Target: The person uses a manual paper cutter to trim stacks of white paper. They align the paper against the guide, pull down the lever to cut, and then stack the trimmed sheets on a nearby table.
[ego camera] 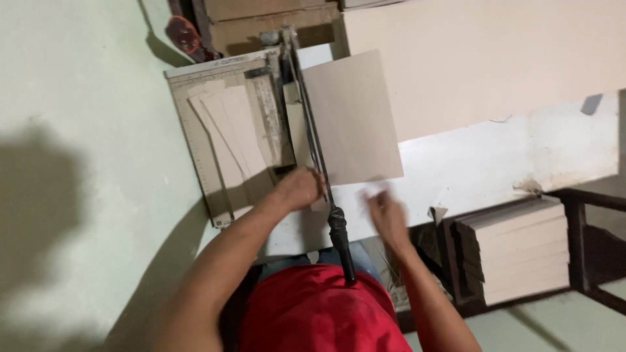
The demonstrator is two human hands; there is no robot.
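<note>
A guillotine paper cutter (195, 140) lies on a white table (495, 169), its long blade arm (313, 124) lowered and ending in a black handle (342, 244). My left hand (298, 189) is closed beside the blade arm at the near end of the cutter; whether it grips anything is hidden. A beige card sheet (355, 120) lies to the right of the blade. My right hand (386, 212), blurred with fingers apart, hovers just below that sheet's near edge. Several cut beige strips (228, 127) rest on the cutter bed.
A large beige board (482, 58) covers the table's far right. A stack of pale sheets (521, 251) sits in a dark wooden rack at lower right. Cardboard boxes (274, 19) and a red object (184, 36) stand beyond the cutter. Pale green floor spreads left.
</note>
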